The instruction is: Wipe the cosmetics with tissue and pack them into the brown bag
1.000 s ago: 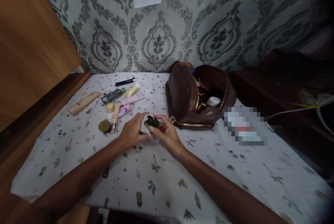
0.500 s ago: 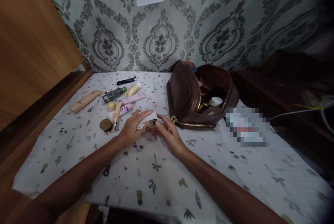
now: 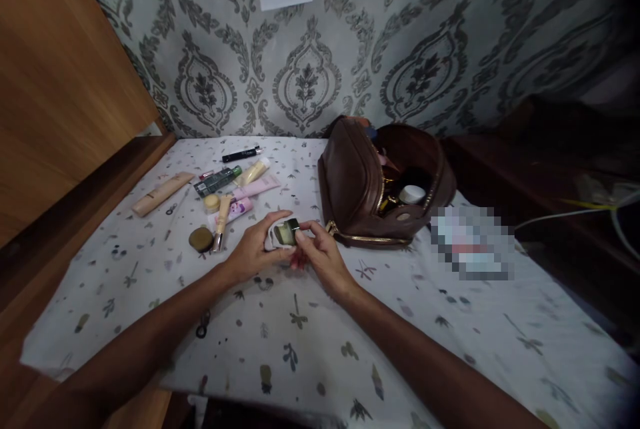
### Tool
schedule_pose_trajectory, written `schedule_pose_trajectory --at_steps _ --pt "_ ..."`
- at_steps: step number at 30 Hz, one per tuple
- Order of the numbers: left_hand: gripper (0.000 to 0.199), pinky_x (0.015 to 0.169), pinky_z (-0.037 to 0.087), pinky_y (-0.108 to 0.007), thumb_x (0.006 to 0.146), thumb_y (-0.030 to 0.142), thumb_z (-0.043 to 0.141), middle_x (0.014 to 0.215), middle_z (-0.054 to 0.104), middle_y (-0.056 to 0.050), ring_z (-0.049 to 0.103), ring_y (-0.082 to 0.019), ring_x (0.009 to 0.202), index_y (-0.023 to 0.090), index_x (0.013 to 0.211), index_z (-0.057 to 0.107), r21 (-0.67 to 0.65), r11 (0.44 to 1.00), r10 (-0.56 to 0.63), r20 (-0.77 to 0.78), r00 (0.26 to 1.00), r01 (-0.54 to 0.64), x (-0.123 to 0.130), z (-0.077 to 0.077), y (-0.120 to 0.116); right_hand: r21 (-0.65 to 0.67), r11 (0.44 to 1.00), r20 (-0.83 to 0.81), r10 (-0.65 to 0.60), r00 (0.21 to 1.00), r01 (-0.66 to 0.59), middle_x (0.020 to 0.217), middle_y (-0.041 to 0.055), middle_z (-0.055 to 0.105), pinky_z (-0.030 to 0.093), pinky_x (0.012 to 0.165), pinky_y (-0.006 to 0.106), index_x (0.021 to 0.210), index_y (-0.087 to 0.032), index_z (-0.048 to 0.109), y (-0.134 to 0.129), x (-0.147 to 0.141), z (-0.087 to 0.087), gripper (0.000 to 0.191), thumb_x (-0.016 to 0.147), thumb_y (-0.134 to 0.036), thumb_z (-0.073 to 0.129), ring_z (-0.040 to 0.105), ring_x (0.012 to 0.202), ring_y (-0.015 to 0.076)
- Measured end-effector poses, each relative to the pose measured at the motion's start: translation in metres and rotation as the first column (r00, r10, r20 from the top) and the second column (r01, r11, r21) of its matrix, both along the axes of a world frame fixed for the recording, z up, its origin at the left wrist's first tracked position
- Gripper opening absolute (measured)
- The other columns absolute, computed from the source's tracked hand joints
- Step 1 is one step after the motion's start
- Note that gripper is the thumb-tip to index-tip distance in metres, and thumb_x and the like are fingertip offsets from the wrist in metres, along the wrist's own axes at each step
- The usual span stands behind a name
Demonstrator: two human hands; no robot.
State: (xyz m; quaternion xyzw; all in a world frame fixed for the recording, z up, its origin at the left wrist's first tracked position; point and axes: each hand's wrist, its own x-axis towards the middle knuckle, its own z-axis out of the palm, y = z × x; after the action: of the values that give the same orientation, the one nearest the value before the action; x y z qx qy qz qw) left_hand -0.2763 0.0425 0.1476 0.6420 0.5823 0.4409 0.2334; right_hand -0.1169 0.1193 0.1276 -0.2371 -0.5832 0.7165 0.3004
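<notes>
A small green bottle with a dark cap (image 3: pixel 287 232) is held between both hands over the table, with white tissue (image 3: pixel 273 240) around its left side. My left hand (image 3: pixel 253 246) is closed round the tissue and the bottle's body. The fingers of my right hand (image 3: pixel 323 257) pinch the dark cap end. Left of the hands lie a beige tube with a metallic cap (image 3: pixel 223 222), a purple-pink tube (image 3: pixel 240 208) and a round olive-brown item (image 3: pixel 201 239). An open brown bag (image 3: pixel 353 172) stands to the right, with a white-lidded item (image 3: pixel 413 194) inside.
Further left on the patterned table cover (image 3: pixel 300 349) are a large beige tube (image 3: pixel 163 194), a dark green package (image 3: pixel 218 180), a yellow tube (image 3: pixel 253 172) and a black tube (image 3: pixel 241 154). A wooden panel (image 3: pixel 70 62) borders the left side; a blurred-out item (image 3: pixel 473 242) lies right.
The bottle has turned into fuller view between my hands, its green body and dark cap now showing. The tissue covers less of it. The bag and the other items stay in place.
</notes>
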Motion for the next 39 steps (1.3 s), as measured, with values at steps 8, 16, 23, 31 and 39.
schedule_pose_trajectory --at_steps 8,16,23,31,39 --pt "0.052 0.070 0.050 -0.025 0.095 0.047 0.055 0.095 0.067 -0.003 0.061 -0.015 0.073 0.018 0.137 0.048 -0.066 0.996 -0.046 0.137 0.990 0.055 -0.0009 -0.0008 -0.0002 -0.071 0.997 -0.103 0.025 0.994 -0.032 0.065 -0.0045 0.062 0.039 0.046 0.024 0.116 -0.023 0.052 -0.0036 0.0024 0.0077 0.054 0.079 -0.056 0.071 0.058 0.053 0.0131" --pt "0.044 0.093 0.054 -0.033 0.100 0.044 0.044 0.105 0.074 -0.007 0.066 -0.024 0.109 0.018 0.132 0.060 0.064 0.998 0.000 -0.039 0.999 0.003 0.0002 0.0008 -0.0025 -0.099 0.993 -0.065 0.057 0.996 -0.063 0.067 -0.0036 0.066 0.039 0.045 0.023 0.100 -0.024 0.048 -0.0046 0.0016 0.0070 0.049 0.076 -0.056 0.075 0.060 0.050 0.0129" --pt "0.047 0.095 0.053 -0.031 0.095 0.046 0.057 0.124 0.070 -0.009 0.068 -0.023 0.110 0.019 0.134 0.057 0.118 0.993 0.004 -0.108 0.994 0.008 0.0000 -0.0042 -0.0033 -0.100 0.991 -0.034 0.081 0.996 -0.084 0.062 -0.0039 0.061 0.039 0.041 0.024 0.092 -0.023 0.053 -0.0042 0.0009 0.0056 0.047 0.079 -0.067 0.066 0.061 0.048 0.0146" --pt "0.050 0.086 0.054 -0.029 0.092 0.040 0.061 0.118 0.069 -0.009 0.069 -0.020 0.098 0.017 0.135 0.050 0.111 0.994 0.020 -0.139 0.990 -0.004 -0.0008 -0.0036 -0.0028 -0.094 0.993 -0.063 0.070 0.996 -0.076 0.063 -0.0024 0.058 0.039 0.042 0.024 0.086 -0.020 0.055 -0.0020 0.0005 0.0008 0.050 0.082 -0.070 0.058 0.059 0.050 0.0140" --pt "0.030 0.070 0.054 -0.026 0.098 0.038 0.050 0.106 0.071 -0.007 0.066 -0.014 0.074 0.017 0.113 0.066 0.146 0.989 0.022 0.028 0.999 -0.025 -0.0081 0.0006 0.0036 -0.087 0.996 -0.082 -0.023 0.996 0.016 0.080 -0.0018 0.065 0.044 0.052 0.024 0.118 -0.024 0.054 -0.0041 0.0003 0.0053 0.052 0.078 -0.049 0.075 0.063 0.060 0.0134"
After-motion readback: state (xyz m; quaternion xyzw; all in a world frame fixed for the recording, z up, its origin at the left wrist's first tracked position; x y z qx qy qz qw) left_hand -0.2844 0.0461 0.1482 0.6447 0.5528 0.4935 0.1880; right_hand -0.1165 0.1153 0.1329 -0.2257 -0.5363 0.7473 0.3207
